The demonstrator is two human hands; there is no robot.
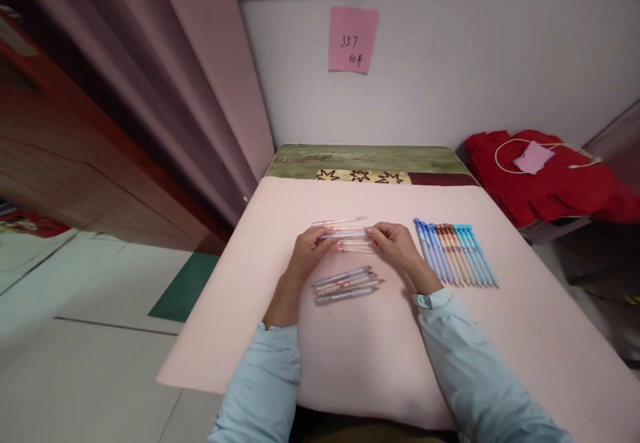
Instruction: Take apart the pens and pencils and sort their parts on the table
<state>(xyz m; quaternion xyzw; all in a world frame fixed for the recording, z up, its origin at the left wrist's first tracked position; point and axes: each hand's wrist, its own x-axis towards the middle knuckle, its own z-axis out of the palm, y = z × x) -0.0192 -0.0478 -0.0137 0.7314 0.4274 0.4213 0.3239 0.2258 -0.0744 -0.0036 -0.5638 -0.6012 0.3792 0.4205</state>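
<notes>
My left hand (314, 248) and my right hand (395, 243) are closed on opposite ends of a pale greyish pen (349, 234), held level just over the table. Behind and beneath it lie several whitish pens (340, 221) with small reddish marks, partly hidden by my fingers. Nearer to me rests a loose bunch of grey and beige pens (346, 287), tips toward the right. Right of my right hand, a neat row of pens (456, 254) runs from blue through brown to turquoise, laid side by side.
A pale pink sheet (373, 363) covers most of the table, with a green patterned surface (370, 154) showing at the back. On the right, a red cloth (500, 193) carries a white cable and a pink note (534, 157). Another pink note (353, 40) hangs on the wall.
</notes>
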